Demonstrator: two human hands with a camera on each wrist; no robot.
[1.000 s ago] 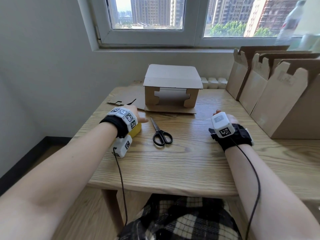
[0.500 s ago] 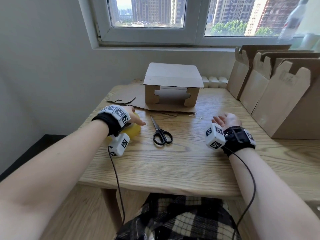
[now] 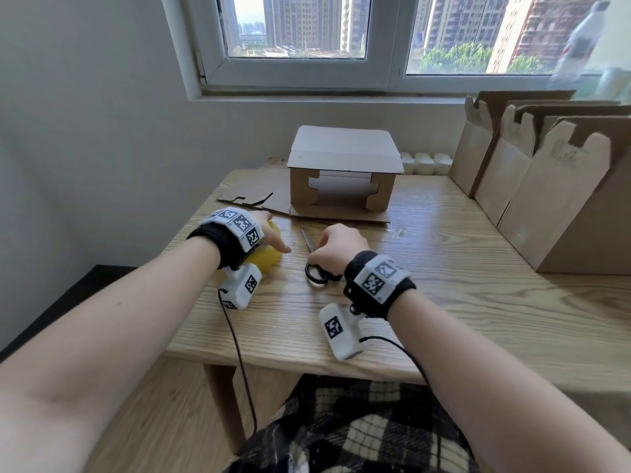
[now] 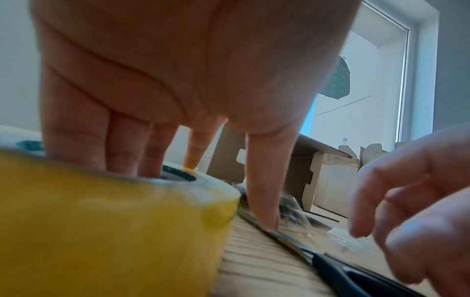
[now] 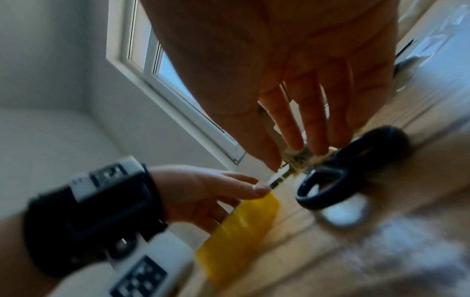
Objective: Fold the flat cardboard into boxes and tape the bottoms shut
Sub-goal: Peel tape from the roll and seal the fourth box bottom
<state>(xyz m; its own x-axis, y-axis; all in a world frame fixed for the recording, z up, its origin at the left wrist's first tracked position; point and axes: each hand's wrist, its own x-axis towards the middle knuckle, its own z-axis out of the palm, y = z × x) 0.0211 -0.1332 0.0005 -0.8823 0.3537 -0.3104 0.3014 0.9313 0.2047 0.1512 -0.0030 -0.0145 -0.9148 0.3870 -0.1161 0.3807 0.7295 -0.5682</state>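
No label reads clearly; left hand (image 3: 269, 230) grips yellow tape roll (image 4: 106, 231).

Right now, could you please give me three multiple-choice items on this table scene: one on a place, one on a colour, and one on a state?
1. Where do the scissors lie?
A. Between the two hands on the table
B. On top of the folded box
C. On the windowsill

2. What colour is the tape roll under the left hand?
A. Blue
B. Yellow
C. Red

3. How does the box in the middle stand?
A. Still flat
B. Crushed
C. Folded up, its near side gaping

Answers:
1. A: the head view shows them beside the tape, under the right hand.
2. B: both wrist views show yellow.
3. C: it stands raised, with an opening between the flaps.
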